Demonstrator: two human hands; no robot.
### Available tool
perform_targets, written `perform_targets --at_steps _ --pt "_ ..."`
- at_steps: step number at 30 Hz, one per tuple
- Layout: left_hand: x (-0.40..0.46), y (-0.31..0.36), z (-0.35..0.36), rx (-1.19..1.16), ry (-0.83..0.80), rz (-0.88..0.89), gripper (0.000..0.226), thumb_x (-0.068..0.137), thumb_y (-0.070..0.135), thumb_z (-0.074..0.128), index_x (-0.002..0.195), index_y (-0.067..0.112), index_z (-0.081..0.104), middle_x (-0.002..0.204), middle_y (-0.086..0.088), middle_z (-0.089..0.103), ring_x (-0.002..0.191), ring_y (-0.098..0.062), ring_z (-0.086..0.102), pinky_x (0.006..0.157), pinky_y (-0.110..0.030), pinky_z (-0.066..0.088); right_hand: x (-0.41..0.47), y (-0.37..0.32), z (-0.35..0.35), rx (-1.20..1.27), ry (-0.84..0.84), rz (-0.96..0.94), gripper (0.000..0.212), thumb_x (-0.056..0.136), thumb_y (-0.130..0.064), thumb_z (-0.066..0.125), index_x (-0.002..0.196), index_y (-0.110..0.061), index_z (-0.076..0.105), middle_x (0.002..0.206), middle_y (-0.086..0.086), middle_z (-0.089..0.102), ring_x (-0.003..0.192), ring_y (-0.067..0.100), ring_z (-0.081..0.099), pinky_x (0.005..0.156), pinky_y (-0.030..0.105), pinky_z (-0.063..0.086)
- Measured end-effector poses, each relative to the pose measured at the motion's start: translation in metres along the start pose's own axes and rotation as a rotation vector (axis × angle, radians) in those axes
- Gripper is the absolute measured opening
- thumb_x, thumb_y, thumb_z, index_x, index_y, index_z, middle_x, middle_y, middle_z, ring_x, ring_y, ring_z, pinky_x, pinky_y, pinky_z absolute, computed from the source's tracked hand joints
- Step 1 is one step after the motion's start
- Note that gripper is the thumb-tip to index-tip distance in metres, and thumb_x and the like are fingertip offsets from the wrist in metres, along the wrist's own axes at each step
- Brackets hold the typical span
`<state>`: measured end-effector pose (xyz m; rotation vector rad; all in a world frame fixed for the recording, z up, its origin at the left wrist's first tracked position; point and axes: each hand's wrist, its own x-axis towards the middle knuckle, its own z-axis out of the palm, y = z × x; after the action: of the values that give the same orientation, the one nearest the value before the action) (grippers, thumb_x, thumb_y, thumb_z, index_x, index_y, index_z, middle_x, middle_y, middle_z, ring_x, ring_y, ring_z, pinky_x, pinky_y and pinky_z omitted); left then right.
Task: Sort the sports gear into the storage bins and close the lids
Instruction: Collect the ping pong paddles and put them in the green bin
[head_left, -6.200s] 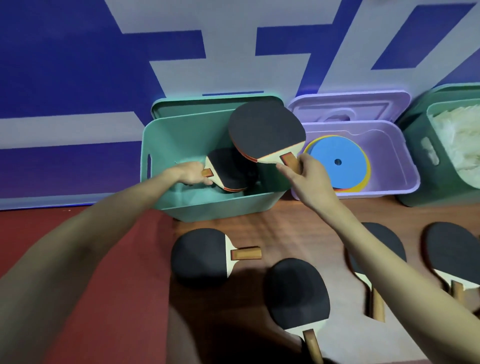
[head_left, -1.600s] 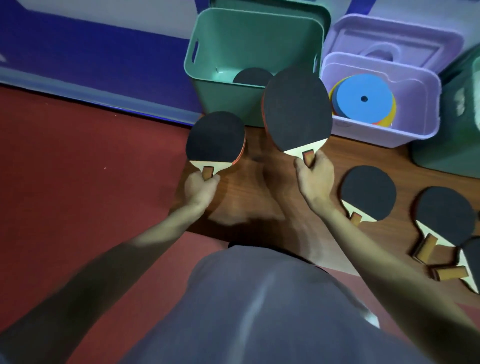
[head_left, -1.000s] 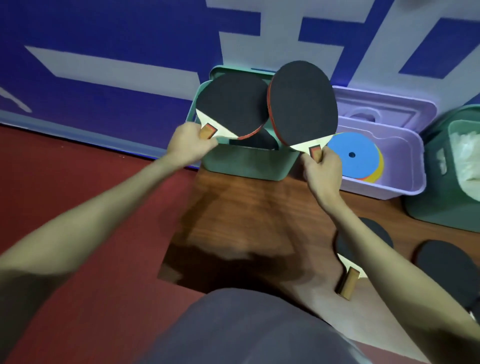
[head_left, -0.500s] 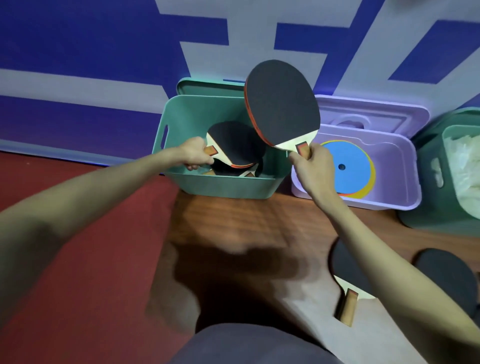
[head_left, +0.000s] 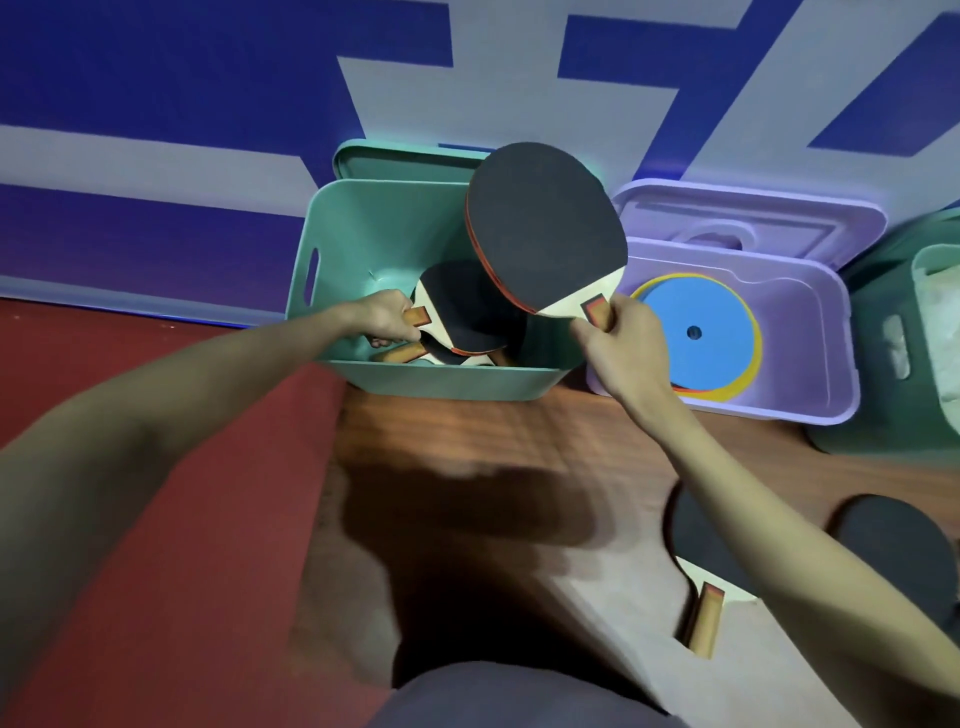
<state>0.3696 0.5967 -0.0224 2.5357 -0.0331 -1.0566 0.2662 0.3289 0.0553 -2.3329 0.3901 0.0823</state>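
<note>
Two black-rubbered paddles (head_left: 698, 551) lie nearest on the wooden board's (head_left: 467, 441) right edge. Farther on, the left hand (head_left: 382, 322) grips one paddle's (head_left: 467, 312) handle inside the teal bin (head_left: 332, 234); the right hand (head_left: 621, 345) holds another paddle (head_left: 545, 228) above its rim. Round blue discs (head_left: 696, 332) fill the lilac bin (head_left: 810, 322).

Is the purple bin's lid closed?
No. The purple bin is open, blue disc visible inside, its lid propped behind.
</note>
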Motion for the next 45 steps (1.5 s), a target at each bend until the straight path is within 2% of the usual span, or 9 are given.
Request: perform_targets --at_steps 6,10,14,17,25,31,35,40,45 --pt "0.011 -0.007 0.003 0.031 -0.008 -0.006 0.021 0.083 0.007 0.059 0.067 0.01 0.047 0.043 -0.002 0.051 0.033 -0.013 0.045 0.04 -0.02 0.039 -0.003 -0.005 0.004 -0.046 0.0 0.001 0.037 0.077 -0.022 0.059 0.059 -0.016 0.027 0.055 -0.002 0.03 0.058 0.024 0.027 0.048 0.032 0.022" --pt "0.011 -0.008 0.005 0.105 -0.169 -0.043 0.025 0.089 0.017 0.061 0.067 0.008 0.052 0.052 -0.002 0.056 0.041 -0.014 0.053 0.04 -0.021 0.044 0.0 -0.015 0.007 -0.11 -0.034 0.018 0.035 0.078 -0.025 0.058 0.06 -0.016 0.03 0.057 -0.001 0.033 0.063 0.028 0.031 0.048 0.032 0.024" --pt "-0.003 -0.006 0.0 0.275 -0.219 -0.084 0.022 0.091 0.023 0.062 0.098 0.005 0.052 0.089 -0.009 0.053 0.072 -0.024 0.055 0.048 -0.027 0.045 0.006 -0.033 0.016 -0.254 -0.124 0.021 0.03 0.079 -0.03 0.054 0.061 -0.016 0.035 0.07 0.005 0.046 0.072 0.033 0.041 0.061 0.03 0.032" --pt "-0.012 -0.011 -0.01 0.384 -0.213 -0.038 0.027 0.09 0.02 0.061 0.108 0.0 0.06 0.095 -0.009 0.058 0.078 -0.025 0.052 0.054 -0.027 0.041 0.014 -0.046 0.026 -0.365 -0.201 -0.003 0.025 0.081 -0.031 0.054 0.067 -0.013 0.044 0.08 0.007 0.054 0.077 0.033 0.047 0.066 0.03 0.033" --pt "-0.051 -0.023 -0.04 0.402 0.153 0.124 0.026 0.094 0.03 0.055 0.113 0.013 0.062 0.117 -0.009 0.063 0.109 -0.029 0.057 0.083 -0.033 0.043 0.039 -0.059 0.076 -0.448 -0.385 -0.005 0.015 0.085 -0.03 0.053 0.085 -0.015 0.053 0.086 0.006 0.059 0.094 0.029 0.061 0.072 0.028 0.038" --pt "-0.071 -0.03 -0.035 0.387 0.276 0.189 0.026 0.094 0.035 0.054 0.114 0.019 0.06 0.117 -0.003 0.064 0.111 -0.026 0.057 0.082 -0.036 0.043 0.054 -0.048 0.1 -0.439 -0.447 0.015 0.018 0.083 -0.026 0.051 0.086 -0.011 0.061 0.088 0.008 0.068 0.089 0.025 0.064 0.077 0.03 0.047" --pt "-0.079 -0.032 -0.029 0.384 0.296 0.209 0.025 0.094 0.033 0.053 0.114 0.02 0.061 0.116 -0.004 0.065 0.109 -0.027 0.058 0.084 -0.037 0.046 0.054 -0.042 0.11 -0.447 -0.574 0.032 0.011 0.087 -0.019 0.055 0.086 -0.008 0.057 0.086 0.009 0.06 0.076 0.024 0.055 0.063 0.028 0.041" --pt "-0.09 -0.027 -0.024 0.363 0.346 0.231 0.024 0.093 0.03 0.052 0.112 0.019 0.062 0.112 -0.004 0.066 0.107 -0.027 0.059 0.081 -0.035 0.047 0.055 -0.04 0.106 -0.501 -0.663 0.062 0.022 0.088 -0.023 0.06 0.103 -0.007 0.058 0.106 0.01 0.061 0.092 0.025 0.056 0.078 0.03 0.044" --pt "-0.102 -0.016 -0.018 0.318 0.414 0.296 0.023 0.092 0.025 0.051 0.11 0.017 0.063 0.11 -0.003 0.067 0.105 -0.027 0.059 0.077 -0.035 0.046 0.044 -0.044 0.091 -0.561 -0.576 -0.01 0.025 0.09 -0.021 0.056 0.106 -0.002 0.061 0.109 0.015 0.063 0.096 0.03 0.059 0.073 0.03 0.042"
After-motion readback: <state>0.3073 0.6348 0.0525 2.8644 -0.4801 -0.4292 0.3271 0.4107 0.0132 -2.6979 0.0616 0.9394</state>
